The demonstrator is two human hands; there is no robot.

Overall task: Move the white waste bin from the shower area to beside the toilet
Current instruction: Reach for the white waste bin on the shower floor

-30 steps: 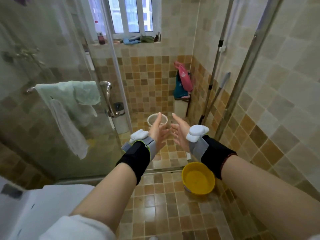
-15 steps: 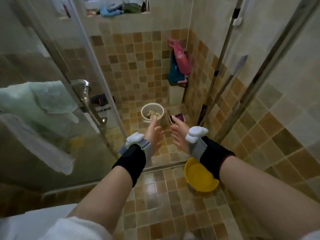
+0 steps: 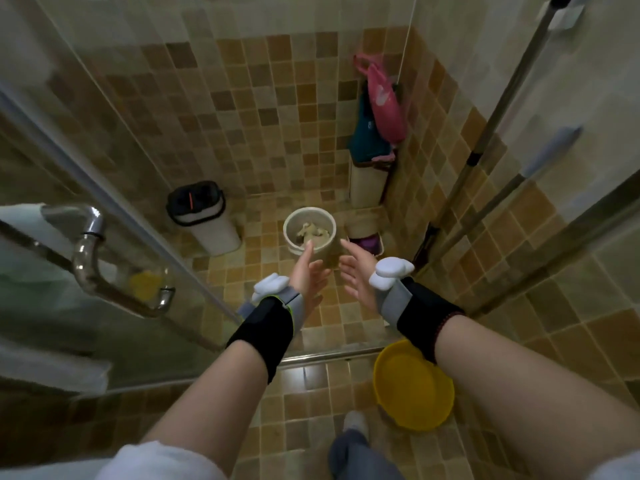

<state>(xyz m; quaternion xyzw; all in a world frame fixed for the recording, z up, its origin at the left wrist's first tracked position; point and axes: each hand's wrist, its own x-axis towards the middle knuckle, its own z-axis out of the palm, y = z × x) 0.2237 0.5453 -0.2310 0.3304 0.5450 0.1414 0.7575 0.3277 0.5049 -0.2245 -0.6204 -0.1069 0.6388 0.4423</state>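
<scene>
Both hands reach out over the shower floor, palms facing each other, fingers spread and loose; the left hand (image 3: 309,276) grips nothing, and the right hand (image 3: 356,271) is just as slack and bare. The bin (image 3: 309,230) sits on the tiles just past the fingertips, upright, round and white, with crumpled scraps inside; the left fingertips overlap its near rim in the view, though I cannot tell whether they touch it; the right fingertips hang just beside its right wall, apart from it. Each wrist wears a black band with a white tracker; the left one (image 3: 270,287) sits behind the left hand, the right one (image 3: 390,271) behind the right hand. Off to the left of the left hand, farther away, stands a pale can (image 3: 202,216) with a black rim; beyond the bin, right of the right hand, a white stand (image 3: 367,183) leans in the corner with a pink bag (image 3: 382,98) hanging above it; poles (image 3: 485,140) slant along the right wall. Nearer the body, under the right forearm, a yellow basin (image 3: 414,386) lies on the floor; left of the left arm, a chrome door handle (image 3: 100,265) juts from the glass; a shoe (image 3: 355,420) shows below, between the arms.
</scene>
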